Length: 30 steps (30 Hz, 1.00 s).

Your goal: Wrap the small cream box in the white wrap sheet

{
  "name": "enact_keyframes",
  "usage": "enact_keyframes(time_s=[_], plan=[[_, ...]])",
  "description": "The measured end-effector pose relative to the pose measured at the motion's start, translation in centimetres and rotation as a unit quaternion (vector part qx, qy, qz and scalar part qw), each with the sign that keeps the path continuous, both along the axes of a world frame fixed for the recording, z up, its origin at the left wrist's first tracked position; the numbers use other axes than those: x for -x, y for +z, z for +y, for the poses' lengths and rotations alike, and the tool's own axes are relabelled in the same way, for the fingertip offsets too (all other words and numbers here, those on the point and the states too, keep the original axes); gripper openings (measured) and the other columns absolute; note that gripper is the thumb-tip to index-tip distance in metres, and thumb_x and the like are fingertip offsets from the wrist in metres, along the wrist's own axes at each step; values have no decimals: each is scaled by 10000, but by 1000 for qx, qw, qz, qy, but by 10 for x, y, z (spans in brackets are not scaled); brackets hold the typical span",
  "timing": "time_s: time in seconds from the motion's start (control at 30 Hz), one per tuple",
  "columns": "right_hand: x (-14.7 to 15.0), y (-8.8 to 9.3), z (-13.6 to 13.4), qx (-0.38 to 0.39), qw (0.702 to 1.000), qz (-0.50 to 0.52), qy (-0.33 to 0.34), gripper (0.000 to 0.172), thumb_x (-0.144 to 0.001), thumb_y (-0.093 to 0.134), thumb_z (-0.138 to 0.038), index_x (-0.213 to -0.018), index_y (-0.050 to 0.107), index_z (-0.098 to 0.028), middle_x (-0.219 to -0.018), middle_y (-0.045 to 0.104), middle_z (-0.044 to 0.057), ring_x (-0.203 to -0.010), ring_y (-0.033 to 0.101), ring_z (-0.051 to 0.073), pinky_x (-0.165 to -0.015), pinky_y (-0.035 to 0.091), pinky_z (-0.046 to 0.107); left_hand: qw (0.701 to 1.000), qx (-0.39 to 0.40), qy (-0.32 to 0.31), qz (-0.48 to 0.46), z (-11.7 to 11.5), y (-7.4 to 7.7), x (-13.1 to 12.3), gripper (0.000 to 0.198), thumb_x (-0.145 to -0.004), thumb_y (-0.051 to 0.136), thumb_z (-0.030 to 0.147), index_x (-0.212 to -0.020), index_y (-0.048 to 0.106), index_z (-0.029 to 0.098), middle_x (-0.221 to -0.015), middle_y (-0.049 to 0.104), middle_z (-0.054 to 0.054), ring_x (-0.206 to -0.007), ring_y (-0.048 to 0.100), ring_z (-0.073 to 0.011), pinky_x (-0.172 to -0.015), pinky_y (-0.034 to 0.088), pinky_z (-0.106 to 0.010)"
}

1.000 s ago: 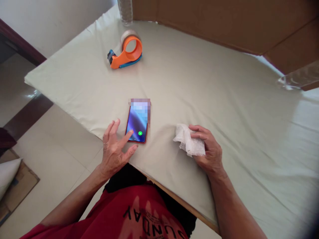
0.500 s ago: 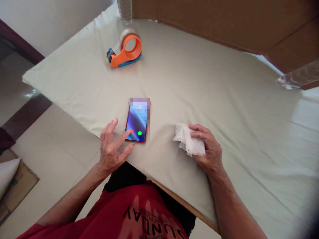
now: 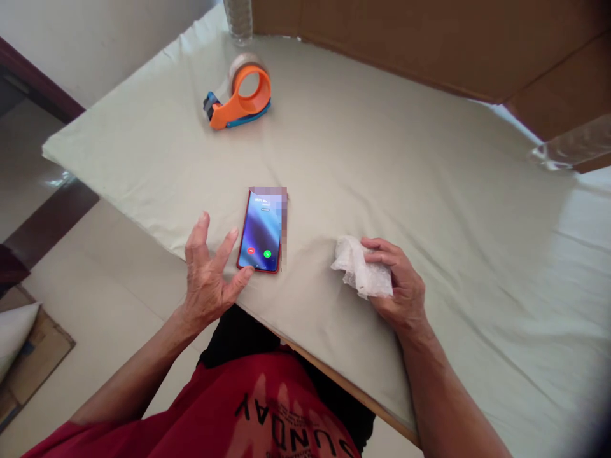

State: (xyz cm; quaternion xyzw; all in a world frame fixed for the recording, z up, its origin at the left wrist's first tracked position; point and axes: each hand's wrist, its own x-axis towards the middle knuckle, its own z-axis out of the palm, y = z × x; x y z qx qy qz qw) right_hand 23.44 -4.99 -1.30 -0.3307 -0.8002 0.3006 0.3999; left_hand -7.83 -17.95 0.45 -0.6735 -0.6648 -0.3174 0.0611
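- Head view: the phone (image 3: 260, 235) served as the landmark for all positions below. It lay flat on the pale, cloth-covered worktop (image 3: 405, 146), near the edge closest to the person, with its lit screen (image 3: 260, 226) facing up.
- Display: a red button (image 3: 251, 250) and a green button (image 3: 267, 254) stood side by side at the end of the phone nearer the person. Part of the far end was masked by pixelation.
- Left hand (image 3: 210, 273): positioned just left of the phone. Its grip was apart, with fingers spread. The index fingertip stood beside the phone's left edge; the thumb tip reached the near left corner. Contact at that corner could not be determined.
- Right hand (image 3: 403, 283): positioned to the right of the phone, well apart from it. Its grip was clamped on a crumpled piece of bubble wrap (image 3: 365, 270), which faced the phone.
- Tape dispenser (image 3: 241, 102): orange and blue, fitted with a tape roll (image 3: 243, 62). It rested on the worktop beyond the phone and slightly to its left, well apart from both hands.
- Cardboard (image 3: 391, 51): a large brown piece stood beyond the phone and to its right, along the far side of the worktop.
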Motion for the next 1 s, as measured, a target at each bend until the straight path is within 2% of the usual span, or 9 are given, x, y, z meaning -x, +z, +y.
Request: enact_keyframes(time_s=[0.2,0.37,0.5,0.57,0.63,0.77,0.87,1.0], plan=[[-1,-2,0,-5,1000,4,6,330,-803,708,-179,-1111,635,-273,-1264,648,102,-1162,644,282,-904,546,430,1000,-3,-7,-12,-11,-6,-8,573,-894,676,361,-1439,511,297,-1666,168,-90,-1491,265,-393,-1178,303,-578],[0,0,0,-3,1000,5,6,325,-806,709,-188,-1112,636,-272,-1261,650,102,-1158,647,283,-901,546,429,999,26,-17,13,-14,-9,-13,422,-905,660,388,-1303,635,248,-1648,225,-104,-1480,279,-403,-1174,303,-579],[0,0,0,-6,1000,2,2,312,-807,709,-206,-1104,639,-272,-1253,657,101,-1147,654,291,-892,550,437,996,77,-13,35,-2,-8,-6,507,-919,635,441,-1396,566,283,-1666,195,-105,-1509,205,-417,-1184,242,-613],[1,1,0,-9,1000,1,0,309,-807,709,-208,-1101,638,-272,-1251,658,100,-1142,657,290,-889,551,436,998,56,24,17,6,-4,1,635,-925,620,453,-1504,435,271,-1683,112,-124,-1522,162,-424,-1193,202,-626],[1,1,0,-9,1000,2,1,304,-810,702,-204,-1100,636,-271,-1253,656,102,-1142,656,286,-884,553,433,999,22,38,2,11,1,8,681,-931,618,412,-1545,361,270,-1687,73,-123,-1525,157,-412,-1198,210,-612],[0,2,0,-6,1000,-3,3,294,-814,688,-204,-1096,631,-266,-1249,654,106,-1147,652,285,-882,555,431,1000,-10,-5,3,6,4,7,570,-924,629,339,-1470,468,317,-1673,150,-75,-1508,225,-392,-1188,262,-603],[0,2,-1,-4,1000,-5,-2,289,-812,695,-212,-1089,632,-265,-1245,656,107,-1148,653,284,-893,553,433,1000,-9,-26,-14,-5,-1,-4,500,-927,621,302,-1418,528,295,-1653,212,-85,-1493,266,-381,-1181,289,-591],[0,1,0,2,1000,-5,-4,292,-804,704,-226,-1085,634,-264,-1248,661,107,-1150,654,291,-907,550,443,999,-7,-29,-22,-12,-7,-12,464,-939,605,312,-1396,559,252,-1656,200,-106,-1498,254,-386,-1182,287,-585]])
